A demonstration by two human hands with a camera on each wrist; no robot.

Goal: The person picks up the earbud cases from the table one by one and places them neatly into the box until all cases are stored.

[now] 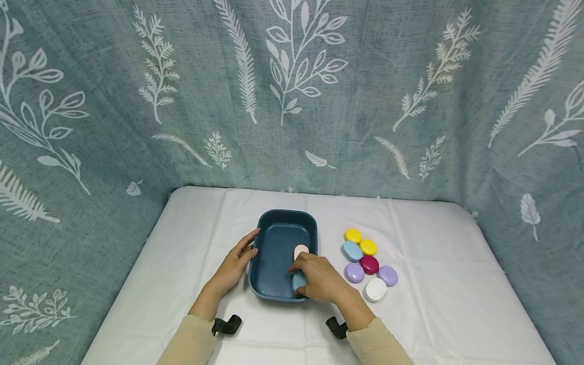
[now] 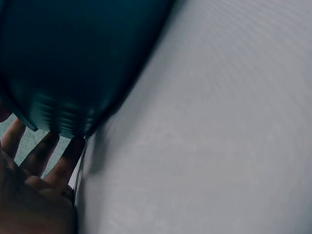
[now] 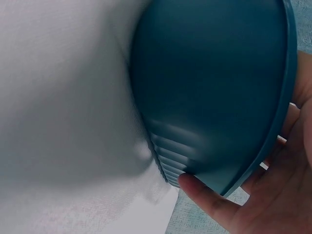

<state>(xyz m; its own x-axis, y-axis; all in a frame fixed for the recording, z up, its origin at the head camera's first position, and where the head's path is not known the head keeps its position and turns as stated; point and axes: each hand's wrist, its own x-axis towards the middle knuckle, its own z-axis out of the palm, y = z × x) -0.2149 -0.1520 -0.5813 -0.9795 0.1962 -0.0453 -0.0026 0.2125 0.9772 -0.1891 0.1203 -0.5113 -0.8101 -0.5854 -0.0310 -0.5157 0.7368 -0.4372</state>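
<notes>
A dark blue rectangular tray (image 1: 274, 253) with rounded corners sits in the middle of the table. Against its left side rest the fingertips of my left hand (image 1: 232, 269), fingers extended; the left wrist view has them at the outer wall. My right hand (image 1: 320, 278) reaches over the tray's right rim and pinches a light blue rounded piece (image 1: 298, 280) low inside, partly hidden by the fingers. In the right wrist view one finger (image 3: 204, 195) lies along the ribbed outer wall. Just beyond the hand, a pale pink oval piece (image 1: 300, 250) lies in the tray.
Right of the tray lie loose glossy rounded pieces: two yellow (image 1: 353, 235), one light blue (image 1: 352, 251), one crimson (image 1: 369, 264), two lilac (image 1: 354, 272) and one white (image 1: 375, 290). A white cloth (image 1: 438, 314) covers the table; patterned curtains (image 1: 356, 101) enclose it.
</notes>
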